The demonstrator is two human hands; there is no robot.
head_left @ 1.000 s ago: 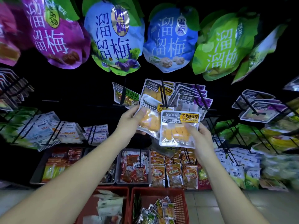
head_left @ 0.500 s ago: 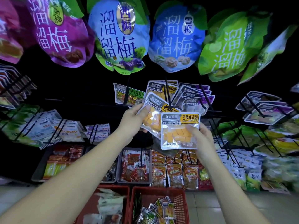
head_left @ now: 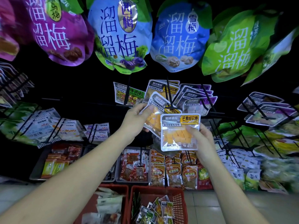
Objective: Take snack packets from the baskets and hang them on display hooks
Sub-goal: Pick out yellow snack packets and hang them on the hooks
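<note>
Mango gummy packet (head_left: 178, 133): silver pouch with a clear front, orange cubes inside, yellow label top right. The right hand (head_left: 203, 141) holds it upright in front of the display rack, thumb on the front over the cubes, fingers behind, so the grip is clamped on the pouch's right side. A second mango packet (head_left: 156, 113) (same design, tilted) sits just behind and to the left, partly covered by the first. The left hand (head_left: 135, 121) pinches its left edge, grip closed on it. Its top is at the tip of a black display hook (head_left: 168, 92) carrying more such packets; threaded or not, cannot tell. Below are a right red basket (head_left: 178, 206) and a left red basket (head_left: 113, 185), both holding packets.
</note>
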